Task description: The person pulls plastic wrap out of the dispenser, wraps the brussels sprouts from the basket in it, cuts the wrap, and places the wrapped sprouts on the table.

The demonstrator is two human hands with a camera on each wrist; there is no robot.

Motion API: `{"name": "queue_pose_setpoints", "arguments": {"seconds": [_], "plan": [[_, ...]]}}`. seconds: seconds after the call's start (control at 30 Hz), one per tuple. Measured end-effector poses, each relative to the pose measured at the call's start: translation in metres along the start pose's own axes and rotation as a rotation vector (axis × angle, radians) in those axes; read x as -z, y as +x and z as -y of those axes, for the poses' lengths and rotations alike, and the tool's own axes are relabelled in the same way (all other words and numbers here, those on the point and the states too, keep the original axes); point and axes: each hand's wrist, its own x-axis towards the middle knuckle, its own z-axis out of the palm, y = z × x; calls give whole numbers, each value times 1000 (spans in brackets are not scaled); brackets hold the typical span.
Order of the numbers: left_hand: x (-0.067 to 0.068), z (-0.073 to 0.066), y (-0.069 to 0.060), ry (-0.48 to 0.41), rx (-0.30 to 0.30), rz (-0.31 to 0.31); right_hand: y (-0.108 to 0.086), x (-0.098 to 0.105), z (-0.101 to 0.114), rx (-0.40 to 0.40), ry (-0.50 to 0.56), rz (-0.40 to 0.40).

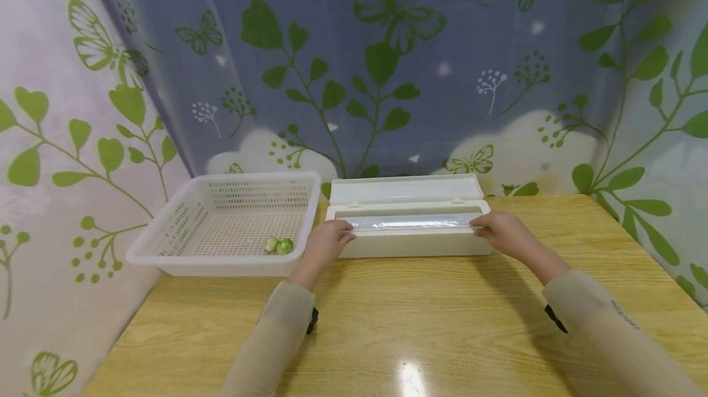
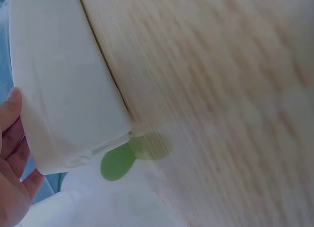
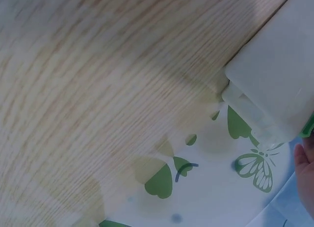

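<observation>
Patterned cloth [image 1: 337, 71], green leaves and butterflies on blue and pale ground, hangs beyond both hands and continues to either side. Wood-grained table [image 1: 381, 317] below the grip, a bright glare spot on its near part.

Left hand [image 1: 325, 243]: at the left end of a long white box [image 1: 415, 246], thumb and fingertips pinching the edge of clear film [image 1: 412, 222]. Right hand [image 1: 504, 234]: same hold at the right end, thumb against fingers. Cannot tell whether either pinch takes in the box rim too. Film lies between the two grips, along the box opening, edge roughly straight from hand to hand. Box sits on the table between and just under the hands; its lid [image 1: 406, 188] stands raised, beyond the fingertips. Left wrist view: thumb near the box edge, fingers partly hidden.

Left of the left hand, near it: white perforated basket [image 1: 221, 267]. Two small green-and-white vegetables [image 1: 279, 246] inside, at the corner nearest that hand. Beige sleeves [image 1: 271, 335] behind both grips, a dark band [image 1: 313, 321] showing at the left wrist.
</observation>
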Motion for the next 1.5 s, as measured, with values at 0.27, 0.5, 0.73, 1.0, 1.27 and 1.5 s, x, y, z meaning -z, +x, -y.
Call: {"name": "queue_pose_setpoints", "arguments": {"seconds": [0.27,0.5,0.73,1.0,1.27,1.5], "plan": [[-2,-1,2,-18,12,-23,3,3,-3,-59,49,17],[-1,-2,4,1,8,-82,11,4,-1,-67,-2,-15],[-2,-3,11,9,35,-119,15,3,-2,-29,-62,-103],[-1,-5,16,21,27,-134,18,2,-5,63,-154,-198],[0,-8,20,-17,64,-120,20,4,-3,-10,-186,-157],[-1,-8,26,-58,127,-146,24,-1,-4,-43,-201,-198]]}}
